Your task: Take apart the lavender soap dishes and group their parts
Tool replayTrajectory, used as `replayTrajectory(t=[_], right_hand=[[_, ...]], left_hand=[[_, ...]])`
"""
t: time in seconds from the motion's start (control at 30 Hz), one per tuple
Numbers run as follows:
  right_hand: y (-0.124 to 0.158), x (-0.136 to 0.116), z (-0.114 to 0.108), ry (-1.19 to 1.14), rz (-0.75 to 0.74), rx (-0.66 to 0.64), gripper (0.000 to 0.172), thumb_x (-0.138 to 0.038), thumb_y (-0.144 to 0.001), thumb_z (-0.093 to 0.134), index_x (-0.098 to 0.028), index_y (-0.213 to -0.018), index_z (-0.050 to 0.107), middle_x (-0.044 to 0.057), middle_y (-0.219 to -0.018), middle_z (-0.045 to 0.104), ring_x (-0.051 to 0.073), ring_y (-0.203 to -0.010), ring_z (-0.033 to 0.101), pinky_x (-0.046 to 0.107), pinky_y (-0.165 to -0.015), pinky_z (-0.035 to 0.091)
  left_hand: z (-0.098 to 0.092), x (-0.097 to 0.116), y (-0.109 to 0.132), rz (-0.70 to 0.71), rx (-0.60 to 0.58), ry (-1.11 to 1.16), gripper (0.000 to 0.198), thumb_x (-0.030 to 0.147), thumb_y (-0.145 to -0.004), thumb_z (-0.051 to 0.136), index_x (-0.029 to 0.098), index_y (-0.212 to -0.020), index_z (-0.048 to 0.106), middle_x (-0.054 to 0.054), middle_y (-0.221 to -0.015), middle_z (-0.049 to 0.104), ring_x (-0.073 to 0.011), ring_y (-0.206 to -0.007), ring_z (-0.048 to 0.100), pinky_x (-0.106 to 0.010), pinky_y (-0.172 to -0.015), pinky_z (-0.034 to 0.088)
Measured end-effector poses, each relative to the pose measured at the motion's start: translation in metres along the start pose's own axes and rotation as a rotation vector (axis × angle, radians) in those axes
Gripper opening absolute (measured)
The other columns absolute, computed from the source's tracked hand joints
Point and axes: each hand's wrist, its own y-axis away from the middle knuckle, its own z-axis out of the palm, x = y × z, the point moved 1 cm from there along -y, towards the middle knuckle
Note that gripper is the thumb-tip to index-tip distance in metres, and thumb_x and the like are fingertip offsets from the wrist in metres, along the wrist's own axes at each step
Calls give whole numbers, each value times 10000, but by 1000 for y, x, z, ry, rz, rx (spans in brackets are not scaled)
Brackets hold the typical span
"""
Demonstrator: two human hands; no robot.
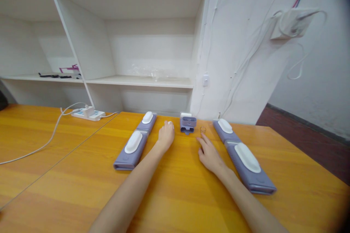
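My left hand (166, 135) is closed, its fingertips around a small white object that mostly hides behind them. My right hand (210, 153) lies low over the table with fingers stretched out and apart. Just beyond its fingertips is a small thin ring (202, 129), maybe wire or clear plastic; whether they touch I cannot tell. Between the hands, farther back, stands a small purple holder (188, 121) with openings and a white part behind it. Left of my left hand lies a long purple padded piece (128, 160) bearing white ovals. A similar purple piece (257, 180) lies right of my right hand.
The orange wooden table (175, 196) meets a white shelf unit (139, 82) and a wall at the back. A white power strip (89, 113) with a cable (51, 135) sits at the back left. A wall socket box (292, 23) hangs at the upper right.
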Motion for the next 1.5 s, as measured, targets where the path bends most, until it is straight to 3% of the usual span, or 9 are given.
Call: replayTrajectory(t=[0.2,0.4,0.5,0.6,0.83,0.97,1.1,1.3,1.5], right_hand=[[-15,11,10,-8,87,-9,498,-11,-783,389,-63,-1263,508,176,-1453,307,222,-1346,294,352,-1106,275],[-26,17,3,45,180,-20,556,-20,-744,443,-106,-1291,497,153,-1429,341,221,-1318,336,317,-1076,294],[-26,14,-4,114,276,13,485,-133,-790,485,-98,-1274,501,200,-1332,426,313,-1231,418,437,-1002,353],[-23,8,-10,182,363,37,407,-210,-822,477,-81,-1203,540,234,-1157,533,388,-1099,494,530,-878,392],[-34,6,-5,180,361,-18,254,-143,-843,465,-146,-1041,623,132,-980,643,250,-938,607,325,-789,442],[-47,5,4,147,351,-13,246,-164,-873,454,-155,-1051,624,103,-1006,653,215,-949,611,282,-810,433],[-52,0,7,125,332,-3,289,-214,-876,470,-164,-1136,587,97,-1035,657,223,-973,605,294,-830,431],[-41,0,7,119,327,31,385,-260,-894,431,-143,-1255,496,128,-1158,608,229,-1073,558,304,-888,405],[-29,7,1,117,294,23,394,-265,-902,424,-122,-1263,494,129,-1168,601,222,-1090,537,293,-918,374]], left_hand=[[10,9,-24,13,-1,64,258,257,-883,448,159,-1115,505,-146,-1138,507,-249,-991,597,-309,-793,474],[1,4,-17,85,8,82,360,249,-869,474,182,-1219,426,-132,-1160,477,-227,-999,580,-304,-818,463],[-9,-3,2,119,9,54,357,252,-879,447,176,-1227,425,-132,-1128,500,-246,-1001,570,-335,-808,463],[-22,-8,34,159,-16,18,263,256,-867,457,162,-1104,521,-121,-1018,563,-271,-979,568,-365,-800,459],[-44,-16,125,190,-74,-187,212,236,-866,435,127,-966,586,-141,-911,608,-305,-892,579,-430,-739,447],[-38,-20,144,227,-89,-165,249,255,-873,425,135,-1028,579,-155,-994,603,-319,-960,558,-446,-763,439],[-26,-14,132,350,-46,-37,257,286,-889,408,177,-1074,549,-131,-1126,569,-292,-1082,507,-437,-869,415],[-2,14,89,533,-25,116,297,316,-908,389,177,-1149,491,-122,-1302,492,-261,-1220,427,-439,-1045,292],[13,34,55,544,-3,186,265,332,-907,406,173,-1107,478,-112,-1158,565,-243,-1123,492,-410,-1009,326]])
